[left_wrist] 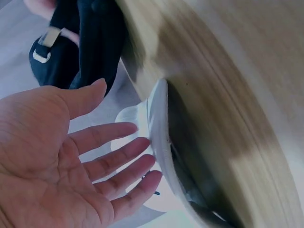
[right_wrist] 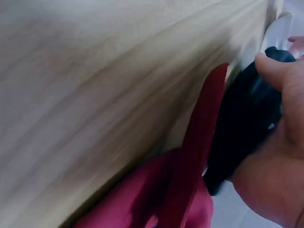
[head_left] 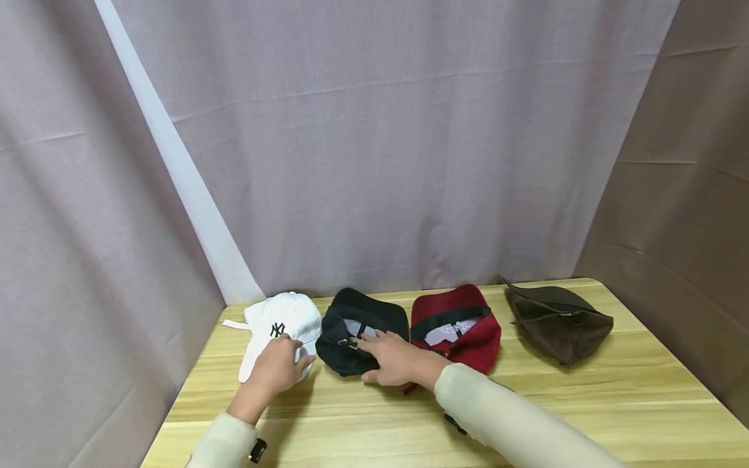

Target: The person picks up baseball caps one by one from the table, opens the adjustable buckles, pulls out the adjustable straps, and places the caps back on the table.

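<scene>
Black cap [head_left: 365, 309] and white cap [head_left: 300, 317] near the rear edge of the table [head_left: 351, 426], a hand at each.

Second from left, the black cap lies opening-up, its brim toward the back edge, crowded by the white cap on one side and the red cap [head_left: 476, 341] on the other; the right hand [head_left: 391, 357] reaches over it, unclenched, fingers stretched out, though I cannot tell how firmly they touch. At the white cap's brim the left hand [head_left: 276, 364] is relaxed, fingers apart, grasping nothing; that cap's strap sticks out toward the left table edge. A wider gap separates the red cap from the brown cap [head_left: 564, 335], and more wood shows between that one and the right edge. Broadest room lies in front; behind, the curtain [head_left: 380, 149] closes things off.
</scene>
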### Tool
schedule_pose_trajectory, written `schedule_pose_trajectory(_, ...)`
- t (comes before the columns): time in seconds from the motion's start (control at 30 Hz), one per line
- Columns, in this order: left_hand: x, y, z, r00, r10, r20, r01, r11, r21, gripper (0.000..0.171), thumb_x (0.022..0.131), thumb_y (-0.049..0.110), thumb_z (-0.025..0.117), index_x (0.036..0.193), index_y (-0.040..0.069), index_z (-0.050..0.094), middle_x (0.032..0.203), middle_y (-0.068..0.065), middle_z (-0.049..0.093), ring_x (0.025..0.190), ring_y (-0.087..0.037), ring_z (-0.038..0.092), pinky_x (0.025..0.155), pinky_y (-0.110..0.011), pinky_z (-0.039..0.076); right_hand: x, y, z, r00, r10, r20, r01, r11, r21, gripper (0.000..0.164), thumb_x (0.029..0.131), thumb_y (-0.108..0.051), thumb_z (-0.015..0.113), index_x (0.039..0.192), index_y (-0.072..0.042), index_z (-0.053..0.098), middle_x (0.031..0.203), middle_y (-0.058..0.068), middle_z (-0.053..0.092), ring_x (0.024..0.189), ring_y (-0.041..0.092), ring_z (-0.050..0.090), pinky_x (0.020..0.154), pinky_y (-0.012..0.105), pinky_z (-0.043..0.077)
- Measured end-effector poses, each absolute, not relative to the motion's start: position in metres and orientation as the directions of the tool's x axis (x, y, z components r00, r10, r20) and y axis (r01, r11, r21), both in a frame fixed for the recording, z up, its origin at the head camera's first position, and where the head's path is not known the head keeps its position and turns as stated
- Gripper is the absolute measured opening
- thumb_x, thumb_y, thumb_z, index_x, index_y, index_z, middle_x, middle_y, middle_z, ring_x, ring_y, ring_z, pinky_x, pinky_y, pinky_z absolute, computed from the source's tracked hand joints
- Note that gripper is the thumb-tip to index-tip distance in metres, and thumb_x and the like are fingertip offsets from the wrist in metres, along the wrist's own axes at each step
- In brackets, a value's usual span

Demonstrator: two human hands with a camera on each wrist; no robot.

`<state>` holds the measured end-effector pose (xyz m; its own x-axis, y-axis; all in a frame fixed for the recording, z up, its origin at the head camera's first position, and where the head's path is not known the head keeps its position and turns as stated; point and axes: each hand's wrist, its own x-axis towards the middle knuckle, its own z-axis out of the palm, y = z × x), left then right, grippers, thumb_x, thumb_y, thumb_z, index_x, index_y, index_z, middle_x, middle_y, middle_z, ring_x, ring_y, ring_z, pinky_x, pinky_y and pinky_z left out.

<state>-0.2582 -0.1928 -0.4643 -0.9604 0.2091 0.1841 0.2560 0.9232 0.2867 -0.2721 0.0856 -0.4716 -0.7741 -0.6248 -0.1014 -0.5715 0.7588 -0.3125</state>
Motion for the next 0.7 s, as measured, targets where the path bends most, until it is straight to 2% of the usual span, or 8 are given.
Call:
schedule_pose_trajectory(0.1, -0.259, -0.192, -0.464, -0.954, 0.228, 0.195, 0.277, 0.920, 0.279, 0.037, 0.094, 0.026, 0.081, 0.111, -0.007, 0.079, 0.104, -0.023, 0.075, 0.098, -0.044, 0.073, 0.090, -0.056, 0.059, -0.274, 0.084, -0.474, -0.765, -0.626, -0.151, -0.555, 0.760, -0.337, 0.070, 0.102, -0.040, 0.071, 0.161, -0.013, 0.048, 0.170, 0.016, 0.043, 0.161, 0.049, 0.031, 0.131, 0.064, 0.026)
schedule_pose_trajectory(0.3, -0.259, -0.189, -0.465, -0.937, 0.261, 0.231, 0.319, 0.910, 0.264, 0.019, 0.100, 0.013, 0.072, 0.106, -0.004, 0.079, 0.098, -0.017, 0.074, 0.093, -0.037, 0.072, 0.086, -0.052, 0.059, -0.279, 0.093, -0.475, -0.761, -0.620, -0.192, -0.476, 0.734, -0.485, 0.070, 0.104, -0.040, 0.069, 0.165, -0.017, 0.043, 0.173, 0.009, 0.039, 0.165, 0.044, 0.024, 0.134, 0.060, 0.021)
schedule_pose_trajectory(0.4, -0.260, -0.189, -0.467, -0.933, 0.265, 0.242, 0.326, 0.908, 0.264, 0.016, 0.100, 0.011, 0.071, 0.104, -0.002, 0.080, 0.097, -0.016, 0.074, 0.091, -0.037, 0.072, 0.085, -0.052, 0.059, -0.281, 0.097, -0.477, -0.759, -0.618, -0.205, -0.450, 0.725, -0.521, 0.072, 0.103, -0.043, 0.070, 0.165, -0.019, 0.043, 0.173, 0.008, 0.039, 0.165, 0.045, 0.023, 0.133, 0.062, 0.021)
schedule_pose_trajectory(0.57, -0.263, -0.189, -0.469, -0.943, 0.247, 0.225, 0.301, 0.920, 0.252, 0.017, 0.101, 0.012, 0.071, 0.104, -0.002, 0.079, 0.097, -0.017, 0.073, 0.091, -0.037, 0.072, 0.085, -0.052, 0.060, -0.287, 0.099, -0.483, -0.785, -0.589, -0.193, -0.411, 0.728, -0.549, 0.067, 0.104, -0.048, 0.067, 0.162, -0.024, 0.047, 0.169, 0.009, 0.046, 0.161, 0.038, 0.035, 0.130, 0.059, 0.032)
schedule_pose_trajectory(0.7, -0.264, -0.186, -0.464, -0.950, 0.238, 0.200, 0.283, 0.927, 0.244, 0.019, 0.101, 0.013, 0.071, 0.107, -0.004, 0.078, 0.098, -0.019, 0.073, 0.092, -0.038, 0.071, 0.085, -0.054, 0.059, -0.290, 0.097, -0.486, -0.796, -0.583, -0.163, -0.410, 0.717, -0.564, 0.063, 0.105, -0.047, 0.065, 0.161, -0.023, 0.049, 0.166, 0.011, 0.050, 0.158, 0.036, 0.042, 0.128, 0.057, 0.036)
